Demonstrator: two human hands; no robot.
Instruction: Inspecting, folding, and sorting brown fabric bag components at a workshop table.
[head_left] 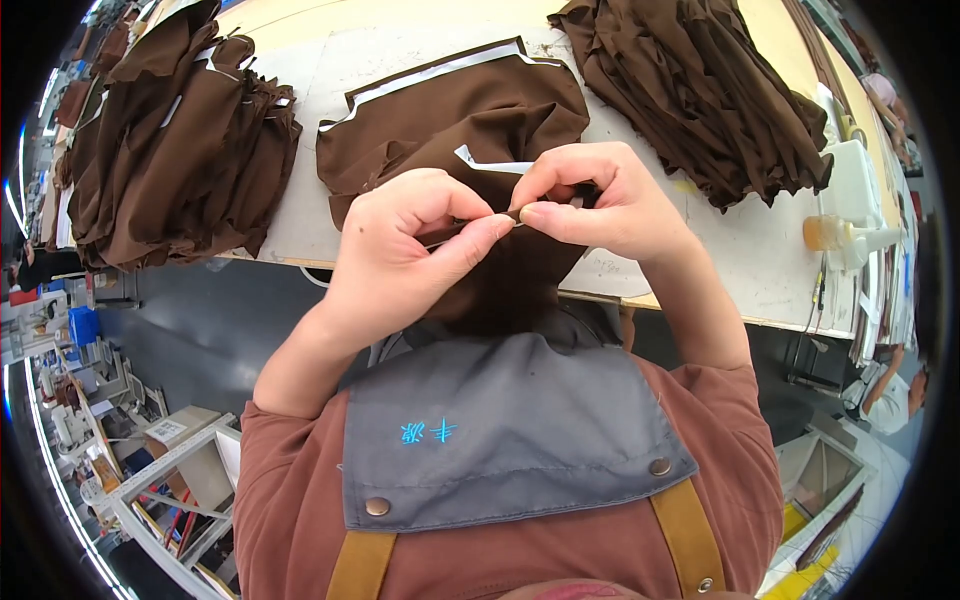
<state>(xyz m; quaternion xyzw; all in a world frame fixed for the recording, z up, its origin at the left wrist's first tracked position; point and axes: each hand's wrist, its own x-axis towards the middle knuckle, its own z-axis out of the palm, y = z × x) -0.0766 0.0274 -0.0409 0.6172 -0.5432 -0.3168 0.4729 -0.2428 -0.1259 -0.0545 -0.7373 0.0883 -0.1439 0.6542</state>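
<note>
A piece of brown fabric (450,100) with white strips along its far edge lies on the table in front of me, and its near part hangs over the table's front edge. My left hand (405,235) pinches the fabric's edge between thumb and forefinger. Right beside it, my right hand (595,200) pinches the same edge, so the two thumb tips almost meet. A loose white strip (500,164) sticks up from the cloth just beyond my fingers. The fingers of my right hand partly hide the folds behind them.
On the left of the table (310,60) is a heap of brown fabric pieces (185,150); another brown heap (690,90) lies at the right. A white plastic bottle (855,185), a small amber jar (828,233) and a thin pointed tool (820,285) are at the right edge.
</note>
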